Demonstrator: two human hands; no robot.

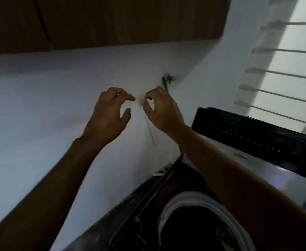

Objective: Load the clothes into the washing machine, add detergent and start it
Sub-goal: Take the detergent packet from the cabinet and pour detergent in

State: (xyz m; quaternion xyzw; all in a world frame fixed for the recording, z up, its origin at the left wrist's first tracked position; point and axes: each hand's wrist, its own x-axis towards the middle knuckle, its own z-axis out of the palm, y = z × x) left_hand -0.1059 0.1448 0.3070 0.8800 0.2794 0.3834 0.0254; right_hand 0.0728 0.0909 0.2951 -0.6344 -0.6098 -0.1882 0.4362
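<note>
Gaping washing machine (193, 214) | white drum rim | raised black lid (253, 134)

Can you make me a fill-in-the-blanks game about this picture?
1. Both hands reach up to the white ____, the left hand beside the right hand.
2. The hose running down the wall is ____.
3. The washer's lid is ____.
4. The cupboard above the wall is ____.

Missing words: wall; green; open; brown
</note>
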